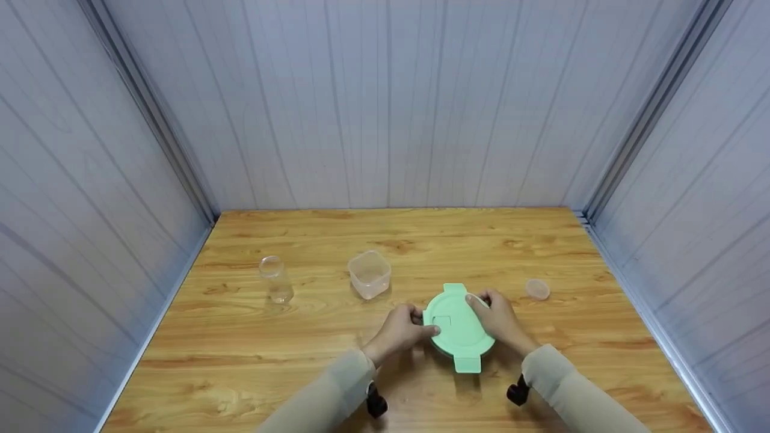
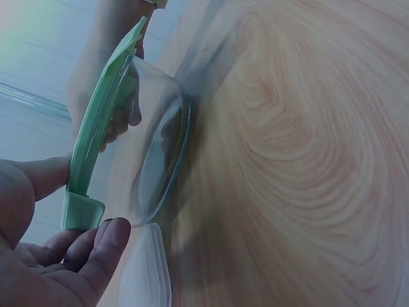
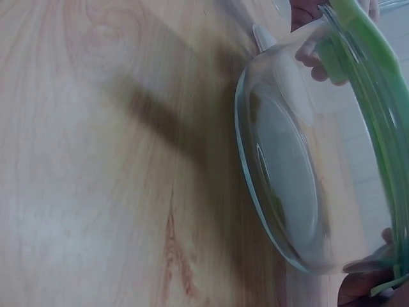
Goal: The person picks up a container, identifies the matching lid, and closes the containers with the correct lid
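While a clear glass (image 1: 277, 279) stands at far left on the table (image 1: 228, 361), a square plastic tub (image 1: 369, 275) sits to its right. Next, left hand (image 1: 400, 329) pinches the green lid (image 1: 462, 331) by its left edge, thumb on top. Lid covers a clear bowl (image 3: 287, 160), right of center, near side. Right hand (image 1: 498, 316) grips its right edge, fingers curled under. Small round cap (image 1: 537, 289) lies rightmost.
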`<act>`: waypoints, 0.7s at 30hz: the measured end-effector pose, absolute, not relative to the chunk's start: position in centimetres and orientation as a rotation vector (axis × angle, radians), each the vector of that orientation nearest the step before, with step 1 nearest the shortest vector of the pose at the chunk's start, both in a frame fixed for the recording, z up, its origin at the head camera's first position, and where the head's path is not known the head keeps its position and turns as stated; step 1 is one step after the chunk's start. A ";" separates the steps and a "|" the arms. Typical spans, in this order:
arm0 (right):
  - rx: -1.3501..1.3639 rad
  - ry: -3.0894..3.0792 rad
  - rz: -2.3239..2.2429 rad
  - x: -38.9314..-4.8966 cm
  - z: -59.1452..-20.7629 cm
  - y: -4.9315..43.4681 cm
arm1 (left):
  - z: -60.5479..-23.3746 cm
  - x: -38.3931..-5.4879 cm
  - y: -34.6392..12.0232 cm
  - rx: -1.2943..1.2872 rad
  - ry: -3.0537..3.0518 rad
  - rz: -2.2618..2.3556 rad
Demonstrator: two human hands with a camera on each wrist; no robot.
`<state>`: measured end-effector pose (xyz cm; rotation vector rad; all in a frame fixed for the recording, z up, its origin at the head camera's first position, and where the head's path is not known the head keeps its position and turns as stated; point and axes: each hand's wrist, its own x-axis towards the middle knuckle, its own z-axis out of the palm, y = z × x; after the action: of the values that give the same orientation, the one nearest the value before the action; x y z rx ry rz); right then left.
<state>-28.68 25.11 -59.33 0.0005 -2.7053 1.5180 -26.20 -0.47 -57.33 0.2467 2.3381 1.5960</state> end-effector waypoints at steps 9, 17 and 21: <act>0.043 -2.706 1.501 -28.8 -59.3 25.4 | -56.9 -26.3 -0.2 0.200 2.391 1.520; 0.024 -2.703 1.543 -28.6 -59.2 25.2 | -57.0 -25.8 -0.3 0.208 2.403 1.569; 0.011 -2.716 1.532 -28.7 -59.0 25.2 | -57.0 -25.7 -0.1 0.197 2.352 1.584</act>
<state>-28.68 25.21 -59.02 0.0107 -2.7164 1.5321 -25.68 -0.09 -56.98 0.1975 2.3523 1.5837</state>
